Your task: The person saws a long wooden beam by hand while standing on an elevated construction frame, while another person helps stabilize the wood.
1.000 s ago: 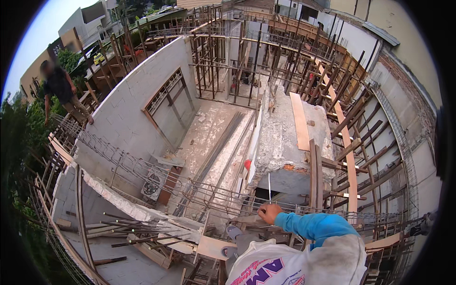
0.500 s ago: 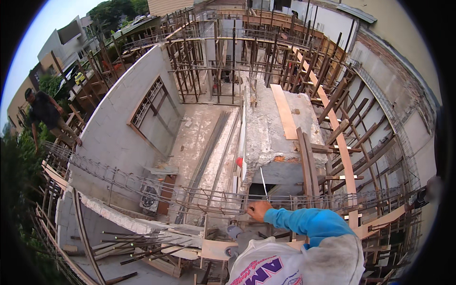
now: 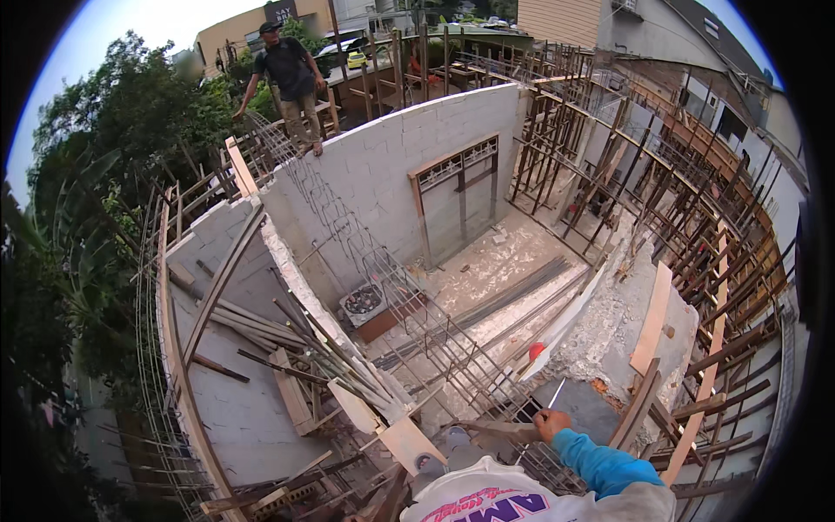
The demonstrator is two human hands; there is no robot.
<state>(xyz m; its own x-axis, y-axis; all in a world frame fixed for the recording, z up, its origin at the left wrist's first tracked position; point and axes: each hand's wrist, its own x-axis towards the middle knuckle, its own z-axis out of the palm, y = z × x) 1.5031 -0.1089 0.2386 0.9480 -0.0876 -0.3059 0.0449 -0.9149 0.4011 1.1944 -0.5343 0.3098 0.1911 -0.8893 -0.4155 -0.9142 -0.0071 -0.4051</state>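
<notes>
My right hand (image 3: 551, 424), in a blue sleeve, is closed with its fingers curled around a thin, light-coloured rod (image 3: 557, 394), which sticks up above the fist. What the palm hides I cannot make out. Right beside the hand lies the near end of a long rebar cage (image 3: 426, 326). The cage stretches away to the upper left, over the block wall. At its far end a person (image 3: 287, 83) in a dark shirt stands on the wall, one arm reaching down toward the bars. My left hand is out of sight.
Below me a rough concrete slab (image 3: 600, 344) lies right of a littered floor (image 3: 496, 270). Poles and timber (image 3: 217, 291) lean at the left. Wooden props (image 3: 557, 157) crowd the back. Beneath my feet is a narrow board (image 3: 409, 445).
My view has swung left, bringing the person and trees further in. My right hand stays closed by the cage's near end; the rod now leans right rather than left.
</notes>
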